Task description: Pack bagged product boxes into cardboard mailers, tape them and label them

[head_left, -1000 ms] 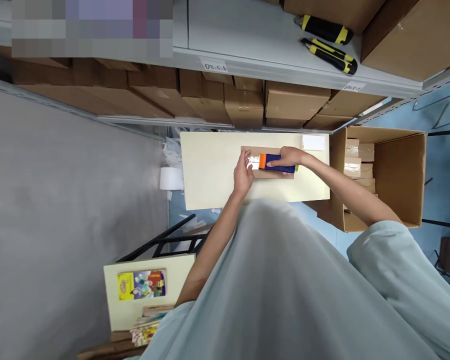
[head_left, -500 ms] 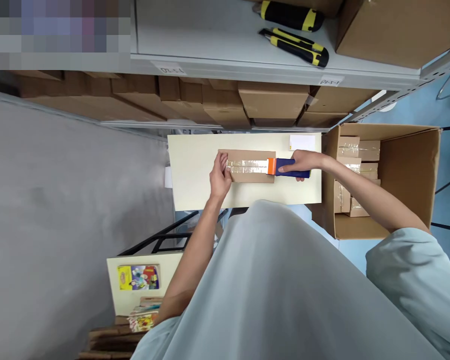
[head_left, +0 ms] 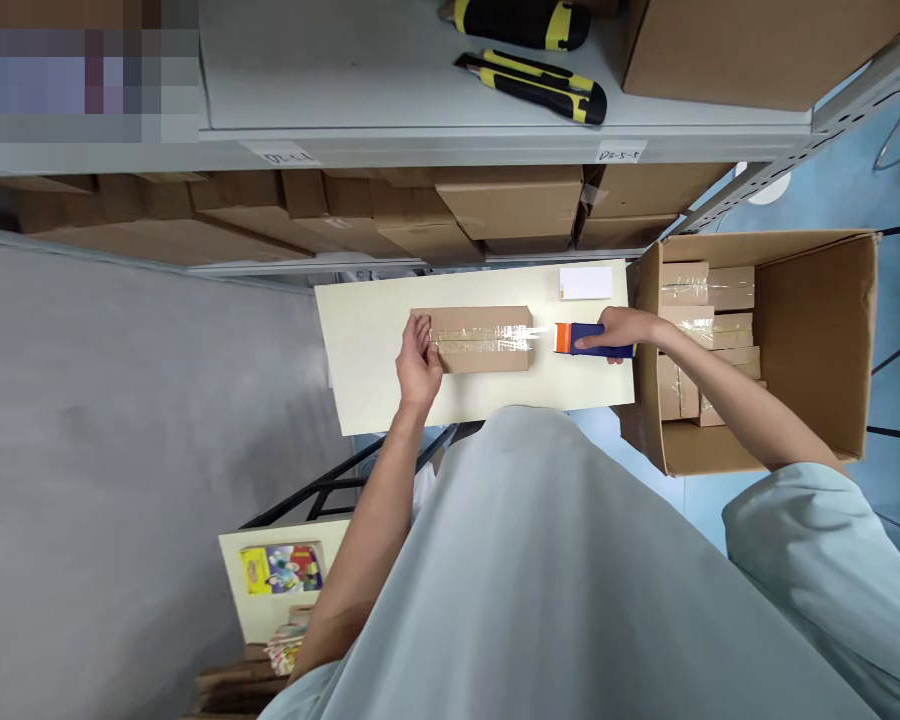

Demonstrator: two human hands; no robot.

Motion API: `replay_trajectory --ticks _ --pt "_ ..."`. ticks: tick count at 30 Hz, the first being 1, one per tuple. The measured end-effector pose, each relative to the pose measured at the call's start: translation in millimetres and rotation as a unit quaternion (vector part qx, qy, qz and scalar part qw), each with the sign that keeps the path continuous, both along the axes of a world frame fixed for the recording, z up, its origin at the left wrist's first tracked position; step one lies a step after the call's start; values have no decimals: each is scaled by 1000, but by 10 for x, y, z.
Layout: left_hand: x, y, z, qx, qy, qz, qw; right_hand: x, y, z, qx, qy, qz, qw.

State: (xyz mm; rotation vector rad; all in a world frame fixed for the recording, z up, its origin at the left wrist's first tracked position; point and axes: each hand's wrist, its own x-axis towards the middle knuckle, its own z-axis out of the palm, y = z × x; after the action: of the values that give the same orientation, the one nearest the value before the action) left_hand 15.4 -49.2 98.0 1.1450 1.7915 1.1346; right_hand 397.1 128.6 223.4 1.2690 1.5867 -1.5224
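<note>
A small brown cardboard box [head_left: 480, 355] lies on the cream tabletop [head_left: 375, 390], with clear tape along its top seam. At its left end my left hand [head_left: 418, 365] grips it, fingers over the near corner. My right hand [head_left: 624, 333] is closed around a blue and orange tape dispenser [head_left: 589, 340]. A strip of tape stretches from the box's right end to the dispenser's orange front, which is apart from the box. Behind the dispenser lies a white card or pad [head_left: 586, 283].
To the right stands a large open carton [head_left: 817, 350] holding several taped small boxes [head_left: 682, 285]. Two utility knives [head_left: 540, 85] lie on the grey shelf [head_left: 345, 80], above a row of cartons [head_left: 510, 205]. A colourful booklet [head_left: 281, 568] rests on a stand at lower left.
My right hand has drawn the tape dispenser rightward off the box's end, with tape trailing between them. My left hand stays on the box's left end. The camera view has shifted slightly.
</note>
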Motion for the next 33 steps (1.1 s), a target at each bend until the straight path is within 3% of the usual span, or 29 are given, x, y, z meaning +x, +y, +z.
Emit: replay_trajectory --ticks 7,12,15,17,20,24,28,33 --pt "31 -10 -11 8 12 2 1000 -422 -256 -182 177 -94 94 975" --pt "97 -30 54 19 14 -5 1000 -805 -573 -419 259 -159 91 948" --pt "95 -25 95 18 -16 8 1000 -828 -702 -511 275 -209 63 936" --pt "65 -1 135 11 -46 15 999 -759 -763 -476 267 -227 24 936" --pt "10 53 273 1 -84 5 996 -650 -821 -269 302 -230 -26 925" --pt "-44 85 644 13 -127 -25 991 -723 -782 195 365 -199 -80 906" --pt "-151 65 1103 50 -145 -54 987 -1130 -606 700 427 -136 -99 889" --pt "-411 290 1644 112 -152 -65 980 -1834 -305 1185 486 -22 -41 873"
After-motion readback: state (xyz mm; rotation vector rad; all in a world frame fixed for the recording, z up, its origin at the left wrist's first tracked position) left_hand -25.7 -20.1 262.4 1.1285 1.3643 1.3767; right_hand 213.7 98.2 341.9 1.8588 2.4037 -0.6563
